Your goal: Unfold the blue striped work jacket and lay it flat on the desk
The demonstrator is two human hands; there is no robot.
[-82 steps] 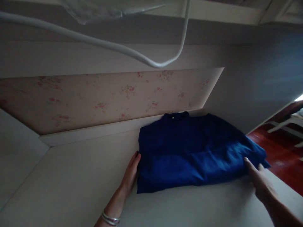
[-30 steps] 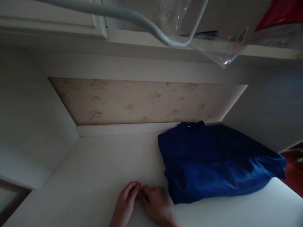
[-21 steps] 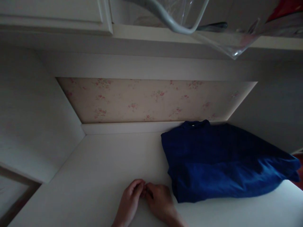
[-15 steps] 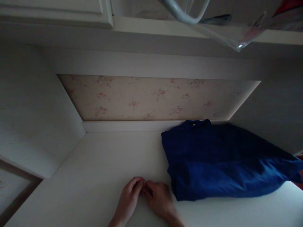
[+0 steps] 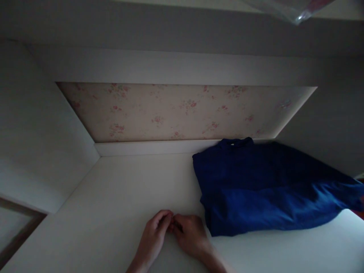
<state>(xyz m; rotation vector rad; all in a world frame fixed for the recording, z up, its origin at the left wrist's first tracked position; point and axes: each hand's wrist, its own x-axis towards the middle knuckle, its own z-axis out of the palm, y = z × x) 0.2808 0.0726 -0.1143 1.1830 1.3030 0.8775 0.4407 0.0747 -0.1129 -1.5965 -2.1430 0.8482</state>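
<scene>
Low in the head view, my left hand and my right hand meet fingertip to fingertip over the white surface. The fingers of both are curled and pinched together. Whatever lies between the fingertips, if anything, is too small or hidden to make out. Just right of my right hand lies a dark blue garment, loosely folded, with its collar toward the back wall. My right hand is close to its left edge but apart from it.
Behind the surface runs a panel of floral wallpaper in a white frame. White side walls close in at left and right. A shelf edge hangs overhead, with a clear plastic corner sticking out at upper right. A brown-edged frame stands at lower left.
The camera view has tilted downward, so the cabinet door and hanging hook have left the top of the picture. Both hands keep nearly the same pinched pose; the garment lies unmoved.
</scene>
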